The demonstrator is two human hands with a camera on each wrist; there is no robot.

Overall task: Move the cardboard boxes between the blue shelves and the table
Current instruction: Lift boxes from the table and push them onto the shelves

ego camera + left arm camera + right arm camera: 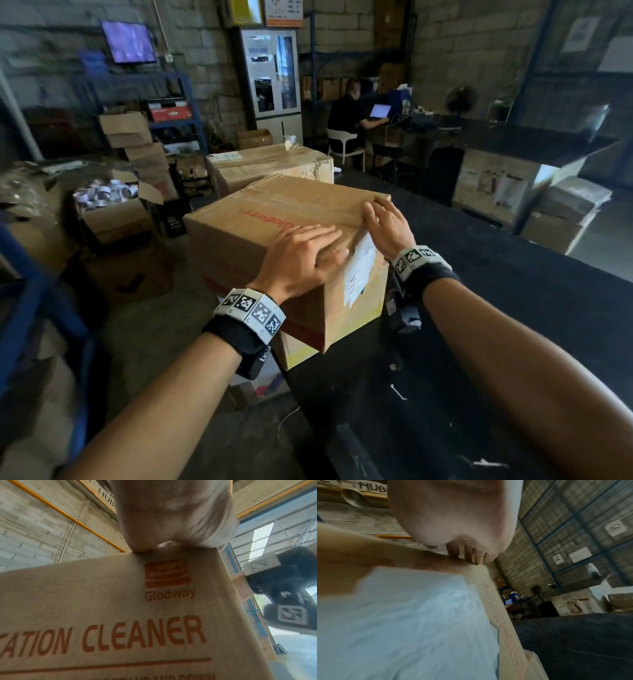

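On the black counter (513,308), your flat left hand (301,260) and right hand (387,224) press a taped brown box (274,219) printed "Glodway" and "CLEANER".

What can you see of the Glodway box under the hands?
The box is brown cardboard, taped shut along the top, with orange "Glodway" and "CLEANER" print and a white label on its near side. It sits at the black table's corner. The left hand lies flat on top; the right hand rests on its top right edge.
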